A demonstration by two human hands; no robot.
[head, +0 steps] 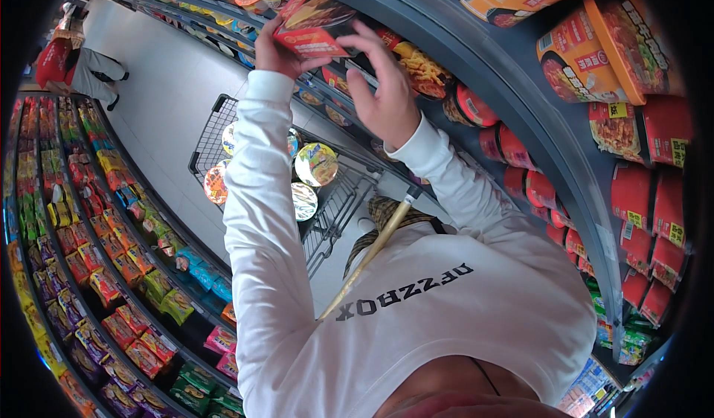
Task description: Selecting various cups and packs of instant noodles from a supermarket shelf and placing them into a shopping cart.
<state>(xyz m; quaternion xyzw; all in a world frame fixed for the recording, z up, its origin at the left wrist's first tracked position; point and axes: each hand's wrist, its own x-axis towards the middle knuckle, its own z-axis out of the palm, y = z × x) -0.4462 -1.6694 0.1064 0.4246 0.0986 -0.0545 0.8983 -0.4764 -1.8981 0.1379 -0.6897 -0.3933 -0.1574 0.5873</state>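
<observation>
A red and black food package (312, 25) with a pictured meal on its top is held in my left hand (279, 52), at the upper middle of the view. My right hand (385, 83) is at its right side, thumb and fingers apart, with fingertips at the package's edge; slight blur hides how firmly they touch. Behind and below my hands is a black wire shopping cart (215, 119) holding several round instant-noodle tubs, among them a yellow-green one (316, 164) and an orange one (216, 183). My left sleeve covers part of the cart.
Close on my right runs a curved-looking shelf edge (502, 55) with red tubs (516, 144) and orange boxed meals (580, 61). Shelves of packaged noodles (106, 284) line the left. A person in a red top (56, 64) is in the aisle at the upper left.
</observation>
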